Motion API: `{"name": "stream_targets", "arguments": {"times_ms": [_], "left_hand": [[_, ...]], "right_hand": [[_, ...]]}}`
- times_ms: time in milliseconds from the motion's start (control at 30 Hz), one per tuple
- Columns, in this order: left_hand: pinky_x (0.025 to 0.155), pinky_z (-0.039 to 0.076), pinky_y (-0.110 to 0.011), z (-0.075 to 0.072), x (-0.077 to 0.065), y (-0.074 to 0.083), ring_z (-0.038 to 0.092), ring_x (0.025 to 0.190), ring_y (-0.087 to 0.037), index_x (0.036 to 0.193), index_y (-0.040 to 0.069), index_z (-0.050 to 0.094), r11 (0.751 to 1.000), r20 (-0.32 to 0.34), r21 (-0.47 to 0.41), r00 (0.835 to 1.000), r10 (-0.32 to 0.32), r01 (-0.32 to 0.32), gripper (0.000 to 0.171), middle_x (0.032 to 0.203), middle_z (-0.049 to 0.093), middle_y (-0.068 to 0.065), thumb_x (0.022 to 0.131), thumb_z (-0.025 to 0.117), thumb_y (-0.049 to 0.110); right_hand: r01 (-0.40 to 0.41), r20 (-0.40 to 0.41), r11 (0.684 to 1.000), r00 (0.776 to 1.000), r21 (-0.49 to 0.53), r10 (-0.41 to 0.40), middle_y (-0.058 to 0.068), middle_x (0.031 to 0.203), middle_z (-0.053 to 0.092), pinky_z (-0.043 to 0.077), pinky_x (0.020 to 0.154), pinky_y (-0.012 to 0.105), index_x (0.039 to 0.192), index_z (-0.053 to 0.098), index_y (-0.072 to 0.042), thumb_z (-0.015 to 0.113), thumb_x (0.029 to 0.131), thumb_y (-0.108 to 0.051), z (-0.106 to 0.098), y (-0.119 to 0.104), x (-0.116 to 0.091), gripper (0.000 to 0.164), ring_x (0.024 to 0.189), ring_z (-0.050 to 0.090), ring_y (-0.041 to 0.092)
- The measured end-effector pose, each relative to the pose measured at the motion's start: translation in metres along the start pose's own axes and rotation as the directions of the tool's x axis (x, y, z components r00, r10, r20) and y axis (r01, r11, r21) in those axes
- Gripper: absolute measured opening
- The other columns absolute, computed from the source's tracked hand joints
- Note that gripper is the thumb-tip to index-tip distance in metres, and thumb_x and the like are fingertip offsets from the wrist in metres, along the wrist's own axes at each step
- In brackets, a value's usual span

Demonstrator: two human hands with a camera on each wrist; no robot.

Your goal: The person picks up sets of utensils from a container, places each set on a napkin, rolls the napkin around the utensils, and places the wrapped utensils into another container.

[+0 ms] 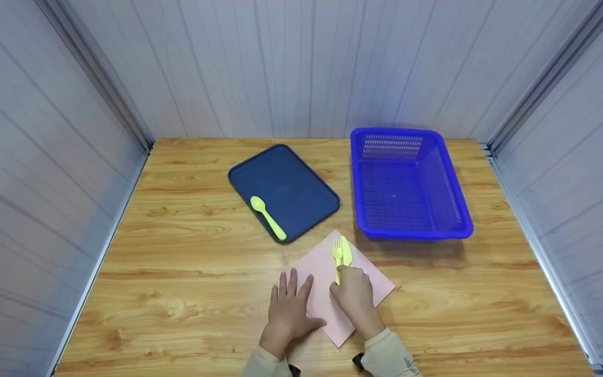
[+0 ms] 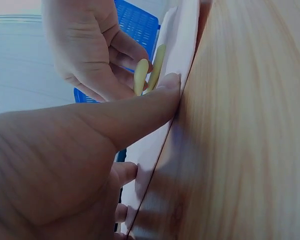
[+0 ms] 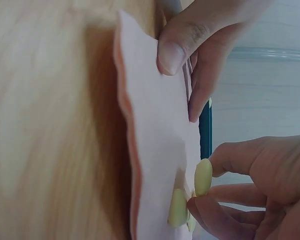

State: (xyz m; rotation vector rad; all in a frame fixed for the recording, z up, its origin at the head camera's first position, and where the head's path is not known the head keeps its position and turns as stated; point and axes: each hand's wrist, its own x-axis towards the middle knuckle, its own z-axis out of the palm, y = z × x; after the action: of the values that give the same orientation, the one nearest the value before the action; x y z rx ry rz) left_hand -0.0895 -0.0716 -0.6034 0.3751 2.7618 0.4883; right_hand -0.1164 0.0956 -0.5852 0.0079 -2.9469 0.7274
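Note:
My right hand (image 1: 354,293) pinches a yellow-green plastic fork (image 1: 337,252) between thumb and fingers, over a pink napkin (image 1: 321,264). Beside the fork is a matching knife (image 1: 347,252), partly hidden by the same hand. In the right wrist view the gripped handle (image 3: 203,177) tilts up off the napkin, while the other handle (image 3: 178,209) lies low against it. My left hand (image 1: 290,311) rests with spread fingers on the napkin's left side, its thumb (image 2: 165,92) pressing near the edge.
Behind the napkin lies a dark blue tray (image 1: 286,183), bearing a yellow-green spoon (image 1: 268,217) along its left edge. A blue perforated basket (image 1: 361,230) stands at the back right. Pale panels (image 1: 291,63) wall in the wooden table (image 1: 176,293).

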Motion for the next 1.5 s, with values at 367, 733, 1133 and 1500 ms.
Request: {"name": "stream_targets", "arguments": {"times_ms": [367, 733, 1133, 1500], "left_hand": [[0.111, 0.015, -0.059, 0.002, -0.003, 0.000, 0.007, 0.143, -0.045, 0.153, 0.018, 0.031, 1.000, -0.024, 0.007, 1.000, 0.011, -0.011, 0.104, 0.158, 0.014, -0.022, 0.071, 0.073, 0.065], [0.110, 0.015, -0.061, 0.006, -0.005, -0.003, 0.008, 0.143, -0.046, 0.153, 0.017, 0.031, 1.000, -0.026, 0.009, 1.000, 0.009, -0.009, 0.104, 0.158, 0.015, -0.023, 0.071, 0.073, 0.065], [0.111, 0.015, -0.059, 0.006, -0.008, -0.005, 0.008, 0.144, -0.044, 0.153, 0.018, 0.031, 1.000, -0.022, 0.008, 1.000, 0.004, -0.004, 0.103, 0.158, 0.014, -0.022, 0.072, 0.072, 0.065], [0.112, 0.011, -0.058, 0.003, -0.001, -0.002, 0.002, 0.145, -0.042, 0.155, 0.020, 0.027, 1.000, 0.005, -0.003, 1.000, -0.002, 0.002, 0.104, 0.160, 0.009, -0.019, 0.073, 0.072, 0.065]], "right_hand": [[0.005, -0.021, 0.998, 1.000, -0.065, -0.006, 0.010, 0.066, 0.059, 0.052, 0.051, 0.043, 0.075, 0.067, -0.003, 0.074, 0.072, -0.004, 0.005, -0.004, -0.004, 0.008, 0.061, 0.064, 0.034], [0.015, -0.034, 0.991, 0.999, -0.131, -0.019, 0.013, 0.069, 0.056, 0.051, 0.052, 0.046, 0.077, 0.065, 0.000, 0.075, 0.073, -0.006, 0.011, -0.005, -0.008, 0.012, 0.062, 0.063, 0.038], [0.023, -0.049, 0.992, 0.998, -0.128, -0.029, 0.014, 0.070, 0.055, 0.050, 0.050, 0.047, 0.080, 0.064, 0.000, 0.071, 0.075, -0.005, 0.012, -0.006, -0.009, 0.011, 0.060, 0.062, 0.038], [-0.029, -0.157, 0.999, 0.987, 0.038, 0.035, 0.015, 0.083, 0.069, 0.051, 0.052, 0.048, 0.097, 0.073, -0.001, 0.062, 0.086, -0.009, -0.024, 0.010, 0.023, 0.016, 0.067, 0.066, 0.037]]}}
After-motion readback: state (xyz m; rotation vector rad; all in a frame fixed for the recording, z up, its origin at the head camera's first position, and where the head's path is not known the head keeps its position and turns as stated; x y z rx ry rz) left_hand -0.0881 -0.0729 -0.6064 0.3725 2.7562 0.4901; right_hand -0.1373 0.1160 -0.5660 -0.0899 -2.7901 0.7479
